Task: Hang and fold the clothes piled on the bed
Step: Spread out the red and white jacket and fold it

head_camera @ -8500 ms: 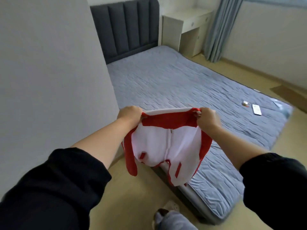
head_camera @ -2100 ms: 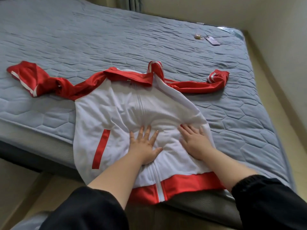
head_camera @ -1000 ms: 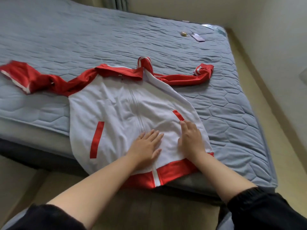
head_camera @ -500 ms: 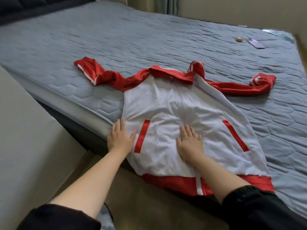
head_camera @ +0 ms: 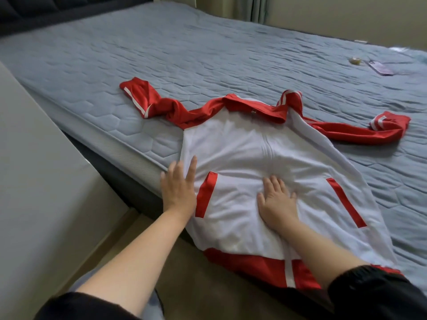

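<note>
A white jacket (head_camera: 251, 155) with red sleeves lies front-up on the grey quilted bed (head_camera: 208, 54), its red hem drooping over the near edge and both sleeves spread outward. The left hand (head_camera: 179, 188) rests flat, fingers straight, on the jacket's side edge. The right hand (head_camera: 277, 202) presses flat, fingers spread, beside the zip. A phone (head_camera: 379, 68) lies far off.

Bed (head_camera: 208, 54) bears jacket (head_camera: 242, 146), phone (head_camera: 381, 68) (far corner).
</note>
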Tool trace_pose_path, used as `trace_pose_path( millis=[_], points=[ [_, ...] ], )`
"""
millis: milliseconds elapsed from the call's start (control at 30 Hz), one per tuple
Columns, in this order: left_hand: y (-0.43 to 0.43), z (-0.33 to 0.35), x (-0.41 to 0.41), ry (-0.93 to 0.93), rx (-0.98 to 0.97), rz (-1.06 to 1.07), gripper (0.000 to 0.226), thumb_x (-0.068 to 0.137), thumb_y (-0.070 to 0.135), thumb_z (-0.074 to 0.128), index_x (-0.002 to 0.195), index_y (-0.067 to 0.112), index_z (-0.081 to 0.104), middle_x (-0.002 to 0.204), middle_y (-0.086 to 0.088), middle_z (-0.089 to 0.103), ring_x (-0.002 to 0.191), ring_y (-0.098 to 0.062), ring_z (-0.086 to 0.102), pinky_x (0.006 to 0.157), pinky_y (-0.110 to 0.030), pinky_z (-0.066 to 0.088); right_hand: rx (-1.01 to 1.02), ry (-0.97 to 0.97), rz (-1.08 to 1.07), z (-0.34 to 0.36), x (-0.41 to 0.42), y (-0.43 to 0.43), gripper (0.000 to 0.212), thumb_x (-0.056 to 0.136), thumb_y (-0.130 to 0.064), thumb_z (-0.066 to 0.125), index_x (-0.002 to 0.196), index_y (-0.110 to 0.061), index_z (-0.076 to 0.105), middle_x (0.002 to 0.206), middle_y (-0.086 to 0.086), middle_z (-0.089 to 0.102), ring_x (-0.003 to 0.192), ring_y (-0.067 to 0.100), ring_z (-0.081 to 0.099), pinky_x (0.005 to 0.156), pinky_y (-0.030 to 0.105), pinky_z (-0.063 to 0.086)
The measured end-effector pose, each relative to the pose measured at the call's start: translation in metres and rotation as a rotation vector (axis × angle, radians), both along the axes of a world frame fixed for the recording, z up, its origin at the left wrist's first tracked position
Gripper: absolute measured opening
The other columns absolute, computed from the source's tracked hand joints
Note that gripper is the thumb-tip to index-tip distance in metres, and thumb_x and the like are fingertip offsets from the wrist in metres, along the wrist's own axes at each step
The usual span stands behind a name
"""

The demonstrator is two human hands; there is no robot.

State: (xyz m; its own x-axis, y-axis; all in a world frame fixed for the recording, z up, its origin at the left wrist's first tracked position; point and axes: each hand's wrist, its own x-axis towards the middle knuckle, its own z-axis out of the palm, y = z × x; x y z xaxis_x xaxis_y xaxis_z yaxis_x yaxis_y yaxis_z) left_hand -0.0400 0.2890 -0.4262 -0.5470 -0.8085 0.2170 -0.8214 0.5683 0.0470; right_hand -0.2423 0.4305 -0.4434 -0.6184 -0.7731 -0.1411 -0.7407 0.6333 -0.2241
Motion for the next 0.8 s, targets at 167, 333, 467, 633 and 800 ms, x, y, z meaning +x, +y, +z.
trace_pose_path(
  millis=[167, 333, 467, 633, 800],
  points=[
    [-0.022, 0.01, -0.067, -0.043, 0.165, -0.187, 0.056, 0.098, 0.025, 0.033, 0.151, 0.02, 0.018, 0.159, -0.008, 0.012, 0.147, -0.029, 0.001, 0.116, -0.047, 0.007, 0.056, 0.01, 0.024, 0.006, -0.039, -0.027, 0.06, 0.099, -0.048, 0.023, 0.153, -0.027, 0.008, 0.161, 0.001, -0.003, 0.148, 0.019, -0.005, 0.115, 0.053, -0.004],
    [-0.041, -0.009, -0.116, -0.145, 0.375, -0.153, 0.06, 0.1, 0.052, 0.018, 0.152, 0.032, -0.003, 0.161, -0.003, -0.007, 0.147, -0.026, -0.011, 0.117, -0.046, -0.002, 0.03, 0.028, -0.025, -0.019, -0.046, -0.036, 0.064, 0.095, -0.052, 0.022, 0.152, -0.032, 0.002, 0.161, -0.001, -0.005, 0.147, 0.016, -0.005, 0.115, 0.053, -0.001],
    [-0.038, -0.036, -0.119, -0.102, 0.226, -0.108, 0.065, 0.095, 0.058, 0.017, 0.151, 0.034, -0.006, 0.161, -0.002, -0.006, 0.147, -0.025, -0.009, 0.118, -0.047, -0.003, -0.034, 0.123, -0.068, -0.028, -0.053, -0.049, 0.067, 0.092, -0.053, 0.019, 0.152, -0.031, 0.0, 0.161, 0.002, -0.003, 0.148, 0.015, -0.005, 0.114, 0.053, -0.004],
    [-0.05, -0.042, -0.129, -0.051, 0.168, -0.109, 0.065, 0.093, 0.059, 0.013, 0.151, 0.035, -0.003, 0.161, -0.003, -0.002, 0.147, -0.023, -0.006, 0.116, -0.047, -0.002, -0.054, 0.087, -0.095, -0.022, -0.075, -0.074, 0.068, 0.095, -0.051, 0.019, 0.153, -0.024, -0.002, 0.161, 0.001, -0.005, 0.147, 0.013, -0.009, 0.115, 0.049, -0.009],
    [-0.063, -0.045, -0.149, 0.042, 0.177, 0.001, 0.066, 0.092, 0.06, 0.013, 0.152, 0.034, 0.001, 0.161, 0.001, 0.0, 0.147, -0.019, -0.004, 0.116, -0.045, -0.002, -0.056, 0.061, -0.1, -0.019, -0.083, -0.084, 0.068, 0.095, -0.05, 0.022, 0.153, -0.021, 0.004, 0.161, 0.001, -0.004, 0.147, 0.011, -0.009, 0.115, 0.049, -0.007]
  ],
)
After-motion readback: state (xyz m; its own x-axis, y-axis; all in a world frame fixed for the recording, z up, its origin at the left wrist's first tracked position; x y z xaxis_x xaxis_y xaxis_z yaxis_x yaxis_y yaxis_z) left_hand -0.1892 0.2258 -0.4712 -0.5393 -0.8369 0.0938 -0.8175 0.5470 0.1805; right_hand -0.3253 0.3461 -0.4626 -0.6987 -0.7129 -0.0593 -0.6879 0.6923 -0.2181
